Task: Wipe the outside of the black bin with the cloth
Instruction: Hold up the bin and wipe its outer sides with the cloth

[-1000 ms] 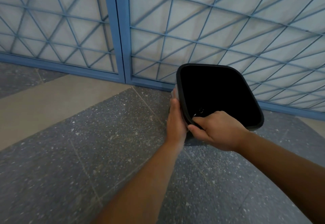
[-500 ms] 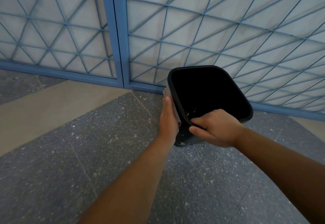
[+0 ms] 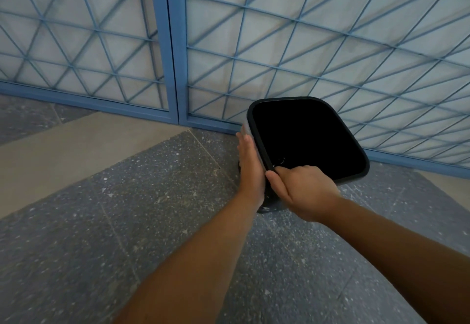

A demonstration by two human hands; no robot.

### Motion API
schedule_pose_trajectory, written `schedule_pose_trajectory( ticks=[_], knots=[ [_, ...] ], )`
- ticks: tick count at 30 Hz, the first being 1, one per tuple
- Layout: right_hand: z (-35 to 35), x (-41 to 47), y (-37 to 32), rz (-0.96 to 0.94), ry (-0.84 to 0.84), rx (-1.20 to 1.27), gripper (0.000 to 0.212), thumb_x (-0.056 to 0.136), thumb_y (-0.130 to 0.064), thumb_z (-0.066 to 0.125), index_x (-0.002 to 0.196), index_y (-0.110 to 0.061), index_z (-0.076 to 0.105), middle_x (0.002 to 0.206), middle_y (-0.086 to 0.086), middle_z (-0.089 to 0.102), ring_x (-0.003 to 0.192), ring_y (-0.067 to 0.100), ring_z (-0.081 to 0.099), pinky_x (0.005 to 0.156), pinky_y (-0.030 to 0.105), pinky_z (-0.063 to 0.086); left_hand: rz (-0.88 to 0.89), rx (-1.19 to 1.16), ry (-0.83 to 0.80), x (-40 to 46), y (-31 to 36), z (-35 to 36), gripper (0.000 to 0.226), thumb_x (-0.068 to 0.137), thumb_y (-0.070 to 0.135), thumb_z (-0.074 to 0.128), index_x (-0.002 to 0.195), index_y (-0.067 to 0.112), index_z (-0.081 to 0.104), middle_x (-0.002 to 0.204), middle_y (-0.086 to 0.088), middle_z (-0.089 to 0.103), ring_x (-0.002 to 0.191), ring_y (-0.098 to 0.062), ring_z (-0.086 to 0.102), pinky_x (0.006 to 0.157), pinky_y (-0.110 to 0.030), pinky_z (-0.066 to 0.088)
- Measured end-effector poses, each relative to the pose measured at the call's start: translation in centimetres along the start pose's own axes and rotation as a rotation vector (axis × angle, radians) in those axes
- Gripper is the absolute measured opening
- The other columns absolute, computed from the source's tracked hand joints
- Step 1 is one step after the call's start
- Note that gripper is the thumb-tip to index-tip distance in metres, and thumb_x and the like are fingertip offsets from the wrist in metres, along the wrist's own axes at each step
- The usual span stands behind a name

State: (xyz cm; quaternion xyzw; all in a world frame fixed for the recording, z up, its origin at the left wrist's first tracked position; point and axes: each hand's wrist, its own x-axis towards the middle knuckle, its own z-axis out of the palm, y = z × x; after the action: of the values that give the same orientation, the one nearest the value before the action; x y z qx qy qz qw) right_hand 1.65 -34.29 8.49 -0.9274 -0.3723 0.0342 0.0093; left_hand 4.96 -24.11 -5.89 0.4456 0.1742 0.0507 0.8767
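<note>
The black bin [image 3: 307,140] stands on the floor, its square opening facing me and its rim tilted toward me. My right hand [image 3: 302,191] grips the near left corner of the rim, thumb outside and fingers curled over the edge. My left hand [image 3: 250,168] lies flat with straight fingers against the bin's left outer wall. A strip of grey cloth [image 3: 246,130] shows between that hand and the wall, near the fingertips. Most of the cloth is hidden under the palm.
A blue metal lattice screen [image 3: 279,43] with a thick blue post [image 3: 165,43] stands right behind the bin. The floor is speckled grey stone [image 3: 127,222] with a beige band [image 3: 76,150] at the left.
My left hand has slid up and forward along the bin's left wall with the cloth. The right hand keeps its grip on the rim. The view shifted slightly.
</note>
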Motion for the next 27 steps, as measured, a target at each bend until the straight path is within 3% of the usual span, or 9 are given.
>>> schedule_pose_trajectory(
  ticks=[7,10,13,16,18,19,22,24,27],
  knots=[
    [0.6,0.4,1.1,-0.101,0.08,-0.022,0.05,0.094,-0.054,0.012,0.066,-0.025,0.041,0.053,-0.001,0.057,0.047,0.021,0.055,0.05,0.027,0.029,0.056,0.042,0.058,-3.6,1.8,0.7,0.107,0.088,0.104,0.041,0.172,0.038,0.046,0.179,0.0,0.045,0.17,-0.023,0.037,0.14,-0.055,0.027],
    [0.9,0.9,1.1,-0.119,0.106,-0.008,0.051,0.094,-0.054,0.008,0.067,-0.025,0.041,0.056,-0.001,0.058,0.05,0.021,0.055,0.051,0.028,0.03,0.039,-0.018,0.135,-2.2,3.3,0.4,0.104,0.091,0.098,0.046,0.17,0.03,0.052,0.173,-0.004,0.054,0.161,-0.023,0.051,0.136,-0.05,0.038],
    [0.9,1.2,0.9,-0.124,0.114,0.001,0.051,0.093,-0.054,0.006,0.068,-0.025,0.041,0.058,-0.001,0.059,0.051,0.022,0.055,0.051,0.029,0.031,0.086,-0.033,0.168,-1.3,3.1,0.1,0.127,0.071,0.109,0.055,0.172,0.032,0.047,0.177,0.0,0.049,0.164,-0.019,0.047,0.137,-0.05,0.035],
    [0.8,1.1,1.0,-0.132,0.107,0.012,0.052,0.093,-0.053,0.005,0.07,-0.026,0.043,0.059,-0.001,0.06,0.052,0.021,0.056,0.052,0.03,0.035,0.115,-0.02,0.121,-4.4,3.0,1.1,0.109,0.088,0.102,0.046,0.173,0.033,0.044,0.178,0.0,0.047,0.167,-0.019,0.042,0.139,-0.051,0.032],
    [0.9,1.2,1.0,-0.13,0.116,0.013,0.052,0.093,-0.053,0.005,0.07,-0.025,0.043,0.059,-0.001,0.059,0.052,0.021,0.055,0.053,0.031,0.036,0.097,0.005,0.17,-3.9,3.6,1.2,0.086,0.106,0.084,0.039,0.168,0.026,0.054,0.167,-0.003,0.06,0.158,-0.021,0.055,0.134,-0.047,0.042],
    [0.9,1.2,1.0,-0.126,0.122,0.015,0.052,0.093,-0.053,0.005,0.069,-0.025,0.042,0.059,-0.001,0.059,0.052,0.021,0.055,0.053,0.031,0.037,0.068,-0.06,0.177,-2.6,3.8,0.7,0.083,0.108,0.081,0.04,0.165,0.023,0.057,0.161,-0.005,0.066,0.153,-0.022,0.06,0.131,-0.047,0.045],
    [0.9,1.3,0.9,-0.124,0.123,0.016,0.053,0.093,-0.053,0.006,0.069,-0.024,0.043,0.058,-0.001,0.057,0.051,0.02,0.055,0.053,0.032,0.041,0.069,-0.043,0.167,-1.4,4.9,0.7,0.111,0.087,0.098,0.055,0.168,0.023,0.054,0.164,-0.003,0.064,0.153,-0.019,0.06,0.132,-0.044,0.045],
    [0.8,1.2,0.9,-0.127,0.119,0.005,0.051,0.093,-0.053,0.007,0.069,-0.025,0.042,0.058,-0.001,0.058,0.051,0.02,0.055,0.052,0.031,0.039,0.096,-0.023,0.172,-3.6,3.8,1.3,0.097,0.099,0.089,0.047,0.167,0.02,0.054,0.157,-0.002,0.068,0.145,-0.015,0.066,0.126,-0.036,0.051],
    [0.9,1.1,0.9,-0.128,0.115,0.002,0.051,0.094,-0.053,0.008,0.069,-0.025,0.042,0.058,-0.002,0.057,0.05,0.02,0.055,0.052,0.029,0.034,0.116,0.007,0.134,-4.4,2.8,1.1,0.096,0.096,0.088,0.04,0.168,0.024,0.053,0.165,-0.004,0.062,0.154,-0.021,0.059,0.132,-0.049,0.044]
  ],
)
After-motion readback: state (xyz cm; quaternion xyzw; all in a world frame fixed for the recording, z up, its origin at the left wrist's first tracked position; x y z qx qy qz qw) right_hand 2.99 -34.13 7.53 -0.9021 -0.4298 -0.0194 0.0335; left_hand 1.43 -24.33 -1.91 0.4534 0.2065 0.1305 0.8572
